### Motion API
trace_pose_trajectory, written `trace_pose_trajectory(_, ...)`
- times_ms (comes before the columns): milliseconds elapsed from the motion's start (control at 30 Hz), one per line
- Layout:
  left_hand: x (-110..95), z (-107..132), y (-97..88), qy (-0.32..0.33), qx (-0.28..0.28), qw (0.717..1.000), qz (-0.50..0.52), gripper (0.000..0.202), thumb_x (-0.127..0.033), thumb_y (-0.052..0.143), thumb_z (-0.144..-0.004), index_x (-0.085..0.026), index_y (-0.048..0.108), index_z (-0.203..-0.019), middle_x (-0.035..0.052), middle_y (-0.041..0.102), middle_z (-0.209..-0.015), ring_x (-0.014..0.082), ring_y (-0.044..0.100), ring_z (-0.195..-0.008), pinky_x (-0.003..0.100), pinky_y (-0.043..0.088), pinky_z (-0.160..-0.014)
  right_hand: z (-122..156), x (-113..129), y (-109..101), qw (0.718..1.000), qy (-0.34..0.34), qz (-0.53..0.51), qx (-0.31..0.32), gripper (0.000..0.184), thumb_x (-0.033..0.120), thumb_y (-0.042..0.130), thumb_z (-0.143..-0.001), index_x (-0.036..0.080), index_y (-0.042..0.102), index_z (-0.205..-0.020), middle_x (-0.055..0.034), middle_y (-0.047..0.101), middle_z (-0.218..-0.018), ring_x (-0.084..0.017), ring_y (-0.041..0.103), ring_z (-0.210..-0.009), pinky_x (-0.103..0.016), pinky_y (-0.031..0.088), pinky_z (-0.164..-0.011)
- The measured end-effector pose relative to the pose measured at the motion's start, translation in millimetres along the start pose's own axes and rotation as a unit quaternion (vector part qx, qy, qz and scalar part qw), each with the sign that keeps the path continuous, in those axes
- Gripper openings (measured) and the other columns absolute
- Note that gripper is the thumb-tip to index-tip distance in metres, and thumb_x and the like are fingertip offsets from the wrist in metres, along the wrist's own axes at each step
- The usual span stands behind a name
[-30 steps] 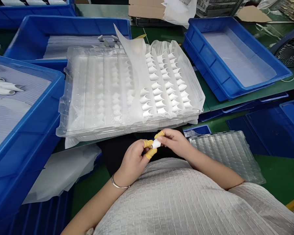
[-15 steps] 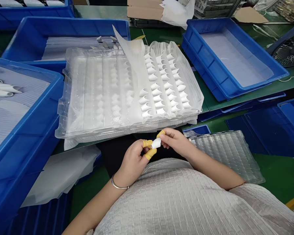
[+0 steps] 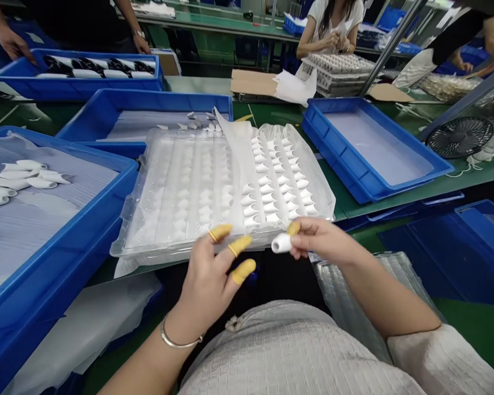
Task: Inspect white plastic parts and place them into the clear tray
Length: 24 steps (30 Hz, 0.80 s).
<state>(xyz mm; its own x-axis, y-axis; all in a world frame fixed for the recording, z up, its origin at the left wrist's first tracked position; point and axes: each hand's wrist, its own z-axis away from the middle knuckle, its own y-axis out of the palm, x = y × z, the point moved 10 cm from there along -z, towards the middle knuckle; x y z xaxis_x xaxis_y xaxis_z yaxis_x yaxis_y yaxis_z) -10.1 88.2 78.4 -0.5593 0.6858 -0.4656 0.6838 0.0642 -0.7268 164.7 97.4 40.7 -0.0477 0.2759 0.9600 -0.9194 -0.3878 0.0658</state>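
Between the thumb and fingers of my right hand is a small white hollow part, its round opening facing left. My left hand holds nothing; its fingers are apart and yellow finger cots cover several tips. Both hands are just in front of a clear plastic tray. Rows of similar white parts with curved, pointed ends fill the tray's right side. A translucent white sheet is folded back there, while the left side lies under a thin covering.
At left, a blue bin contains loose white parts. Another blue bin stands behind the tray. A lined blue bin and a black fan are at right. Across the bench, a person's hands touch a blue bin.
My left hand has let go of the white part and moved left, its fingers spreading. My right hand keeps the part and has moved right. The view has tilted up, showing people beyond the bench.
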Motion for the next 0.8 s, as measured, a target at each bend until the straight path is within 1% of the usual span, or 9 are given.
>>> trace_pose_trajectory(67,16,-20,-1.9,-0.029,0.029,0.998,-0.048,0.040,-0.039,0.056,-0.093,-0.026,0.055,-0.130,0.0151,0.041,-0.139,0.0353,0.040,-0.131,0.056,0.039,-0.104,-16,41,-25,0.990,-0.057,0.107,-0.071,0.019,0.036,0.064,-0.088,0.017,0.063,-0.083,-0.0025,0.065,-0.078,-0.014,0.059,-0.068,-0.025,0.044,-0.062)
trace_pose_trajectory(100,23,-28,1.1,-0.038,0.054,0.996,-0.058,0.042,-0.041,0.053,-0.094,-0.025,0.054,-0.132,0.0148,0.043,-0.139,0.0359,0.037,-0.134,0.057,0.036,-0.107,-28,60,-36,0.974,-0.086,0.178,-0.111,0.016,0.032,0.063,-0.088,0.017,0.064,-0.083,-0.0027,0.065,-0.081,-0.015,0.059,-0.072,-0.026,0.044,-0.065)
trace_pose_trajectory(200,42,-38,8.8,-0.062,0.091,0.991,-0.078,0.045,-0.046,0.048,-0.095,-0.017,0.055,-0.130,0.0139,0.058,-0.125,0.0341,0.044,-0.130,0.055,0.038,-0.107,-69,98,-59,0.896,-0.148,0.362,-0.211,0.017,0.024,0.063,-0.085,0.016,0.063,-0.070,-0.0023,0.058,-0.082,-0.016,0.056,-0.079,-0.028,0.042,-0.073)
trace_pose_trajectory(300,59,-30,6.0,-0.084,0.056,0.989,-0.106,0.048,-0.049,0.046,-0.095,-0.013,0.059,-0.125,0.0158,0.061,-0.120,0.0345,0.050,-0.123,0.055,0.040,-0.104,-119,92,-65,0.850,-0.113,0.462,-0.226,0.022,0.023,0.060,-0.087,0.016,0.062,-0.067,-0.0029,0.055,-0.085,-0.016,0.055,-0.079,-0.027,0.041,-0.072)
trace_pose_trajectory(433,69,-11,4.8,-0.083,0.041,0.990,-0.106,0.047,-0.048,0.046,-0.095,-0.012,0.062,-0.121,0.0155,0.063,-0.117,0.0342,0.052,-0.120,0.054,0.041,-0.103,-159,70,-58,0.822,-0.066,0.529,-0.200,0.020,0.025,0.056,-0.091,0.017,0.069,-0.078,-0.0047,0.059,-0.094,-0.016,0.057,-0.080,-0.025,0.040,-0.068)
trace_pose_trajectory(533,70,-7,4.3,-0.080,0.038,0.992,-0.092,0.042,-0.045,0.048,-0.095,-0.013,0.062,-0.119,0.0146,0.064,-0.117,0.0336,0.052,-0.120,0.053,0.042,-0.101,-170,61,-52,0.811,-0.049,0.552,-0.189,0.020,0.023,0.055,-0.090,0.018,0.072,-0.082,-0.0059,0.062,-0.096,-0.017,0.059,-0.083,-0.025,0.040,-0.067)
trace_pose_trajectory(667,62,-9,1.2,-0.097,0.036,0.992,-0.071,0.037,-0.043,0.053,-0.094,-0.017,0.062,-0.118,0.0125,0.064,-0.115,0.0315,0.054,-0.116,0.051,0.043,-0.099,-175,60,-45,0.789,-0.040,0.593,-0.156,0.021,0.022,0.055,-0.088,0.016,0.072,-0.077,-0.0098,0.065,-0.095,-0.022,0.061,-0.088,-0.027,0.040,-0.069)
trace_pose_trajectory(767,55,-11,-9.3,-0.108,0.041,0.993,-0.021,0.032,-0.042,0.054,-0.094,-0.019,0.063,-0.114,0.0101,0.065,-0.110,0.0265,0.056,-0.111,0.045,0.046,-0.097,-171,66,-35,0.784,-0.059,0.608,-0.110,0.017,0.020,0.058,-0.084,0.016,0.072,-0.075,-0.0105,0.067,-0.087,-0.025,0.063,-0.086,-0.029,0.042,-0.071)
trace_pose_trajectory(800,55,-11,-17.3,-0.113,0.038,0.993,-0.003,0.033,-0.042,0.054,-0.094,-0.019,0.063,-0.115,0.0095,0.065,-0.110,0.0246,0.057,-0.110,0.042,0.047,-0.097,-166,70,-34,0.784,-0.069,0.607,-0.107,0.016,0.020,0.057,-0.084,0.016,0.072,-0.081,-0.0101,0.068,-0.088,-0.025,0.063,-0.086,-0.029,0.043,-0.071)
